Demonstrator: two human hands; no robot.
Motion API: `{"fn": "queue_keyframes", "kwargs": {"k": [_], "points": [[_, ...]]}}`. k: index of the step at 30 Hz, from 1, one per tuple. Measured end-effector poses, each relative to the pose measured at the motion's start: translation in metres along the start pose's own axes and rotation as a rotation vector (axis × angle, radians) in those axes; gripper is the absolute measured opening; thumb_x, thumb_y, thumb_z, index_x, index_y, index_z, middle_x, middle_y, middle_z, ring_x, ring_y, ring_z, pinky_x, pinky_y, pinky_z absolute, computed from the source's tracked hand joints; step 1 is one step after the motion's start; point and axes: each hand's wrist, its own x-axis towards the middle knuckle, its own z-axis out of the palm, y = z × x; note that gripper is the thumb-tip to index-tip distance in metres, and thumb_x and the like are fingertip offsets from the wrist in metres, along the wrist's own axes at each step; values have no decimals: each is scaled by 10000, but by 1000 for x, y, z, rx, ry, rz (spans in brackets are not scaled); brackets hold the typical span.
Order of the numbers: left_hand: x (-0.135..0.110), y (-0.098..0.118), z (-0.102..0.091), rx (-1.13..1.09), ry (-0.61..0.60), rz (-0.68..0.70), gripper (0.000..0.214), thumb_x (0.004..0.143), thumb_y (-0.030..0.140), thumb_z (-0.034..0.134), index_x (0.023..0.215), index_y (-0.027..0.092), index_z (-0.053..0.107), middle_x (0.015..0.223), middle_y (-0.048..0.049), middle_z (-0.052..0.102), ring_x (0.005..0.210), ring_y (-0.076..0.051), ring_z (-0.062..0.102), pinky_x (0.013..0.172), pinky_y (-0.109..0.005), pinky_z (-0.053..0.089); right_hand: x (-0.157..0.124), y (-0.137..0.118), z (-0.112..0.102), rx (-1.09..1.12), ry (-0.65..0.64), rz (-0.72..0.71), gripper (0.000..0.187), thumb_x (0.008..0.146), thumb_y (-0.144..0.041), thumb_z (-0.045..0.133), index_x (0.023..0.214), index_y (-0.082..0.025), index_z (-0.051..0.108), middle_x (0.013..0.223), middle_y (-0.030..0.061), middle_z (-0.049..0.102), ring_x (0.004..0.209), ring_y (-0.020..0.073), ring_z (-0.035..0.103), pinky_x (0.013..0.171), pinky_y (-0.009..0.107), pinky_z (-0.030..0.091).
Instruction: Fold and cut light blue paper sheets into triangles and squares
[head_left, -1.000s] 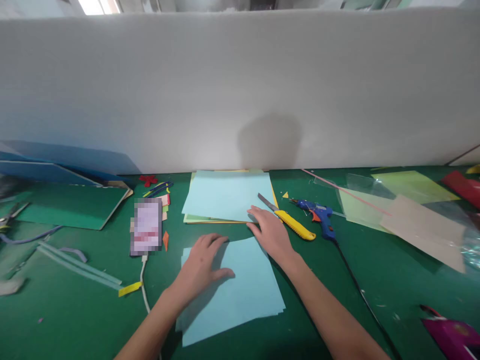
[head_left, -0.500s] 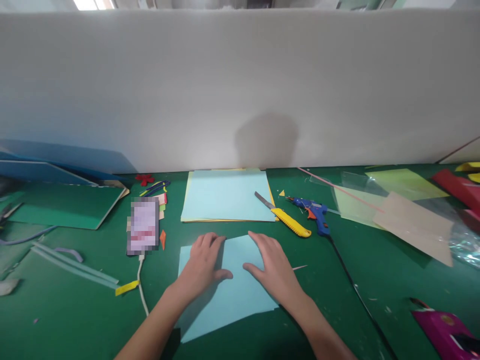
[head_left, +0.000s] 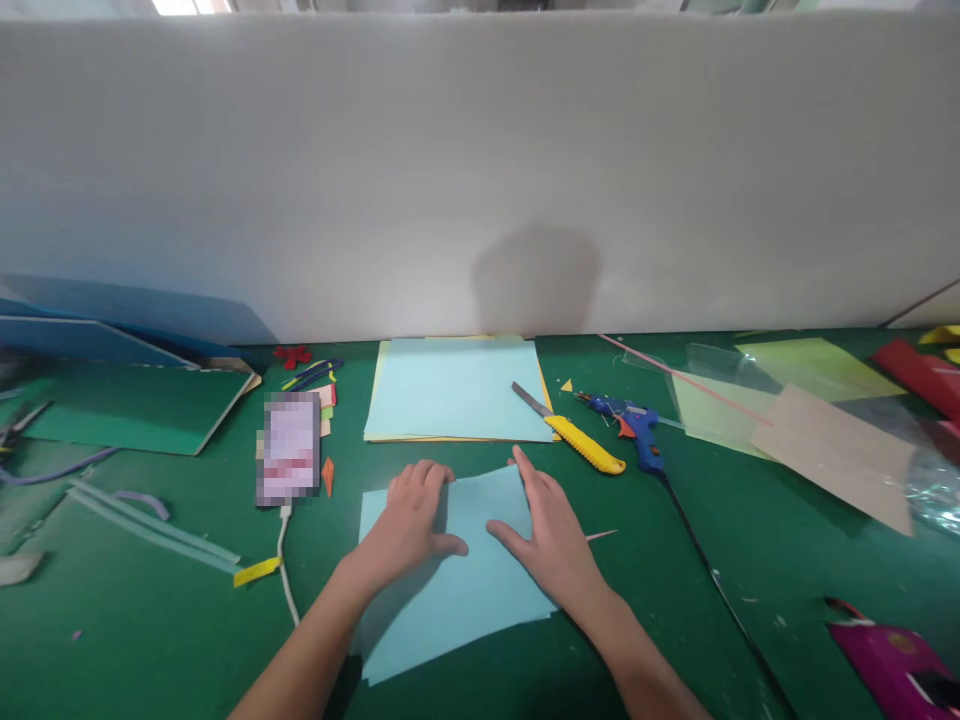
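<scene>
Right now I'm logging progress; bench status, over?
Left hand, right hand open at light-blue paper sheets. Yellow-handled knife, blade out, lies beyond, off those sheets.

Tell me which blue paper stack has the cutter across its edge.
The far stack, by the white wall: the yellow cutter overlaps its right edge. The near stack lies under the left hand and right hand.

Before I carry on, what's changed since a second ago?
The right hand has left the rear stack and come nearer, to the right edge of the near sheets. Both piles look more evenly squared. The left hand stays on the near sheets; the knife and glue gun lie where they were.
</scene>
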Motion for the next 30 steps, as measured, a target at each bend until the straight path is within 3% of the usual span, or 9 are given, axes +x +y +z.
{"fn": "queue_keyframes", "kwargs": {"k": [6,12,16,19,22,25,30], "points": [[-1,-3,2,-37,17,3,579,590,265,818,1057,189,483,1077,-75,554,1016,-299,494,877,-441,378,0,-3,-6,71,-43,49,773,789,-296,608,1469,-235,247,1120,115,616,1061,299,578,879,468,487],[-3,-12,8,-26,86,110,614,582,285,839,1094,213,508,1100,-67,539,1048,-289,503,935,-455,358,-6,-11,-8,237,-112,93,729,801,-304,558,1463,-242,259,1346,97,523,1185,270,542,926,398,481],[-2,-16,9,34,124,105,723,544,352,858,1164,229,507,1111,-76,532,1030,-302,506,902,-457,380,-7,-12,-11,301,-170,94,738,808,-294,542,1477,-242,233,1319,88,556,1108,256,597,848,360,524],[0,-15,7,69,108,82,688,528,410,856,1106,203,546,1032,-72,559,959,-298,519,869,-459,393,-7,-8,-9,339,-98,66,728,818,-316,548,1472,-234,242,1339,95,536,1096,247,602,868,358,519],[0,-10,1,36,44,56,596,527,409,852,1002,183,573,964,-62,571,923,-292,529,838,-444,413,-5,-3,-6,433,-44,88,752,831,-327,547,1482,-212,186,1221,111,611,996,229,645,864,376,522],[0,-6,-6,-94,39,4,474,601,296,806,995,191,565,994,-53,568,948,-269,545,821,-402,437,-3,0,-4,496,23,121,758,819,-331,565,1468,-207,195,1145,106,640,988,223,643,862,385,524],[3,-8,-9,-275,108,-39,430,662,164,686,1071,213,563,1028,-39,606,966,-233,576,840,-361,457,-1,4,-2,523,117,142,709,804,-372,574,1422,-199,272,1208,129,603,1024,220,625,873,381,512]]}}
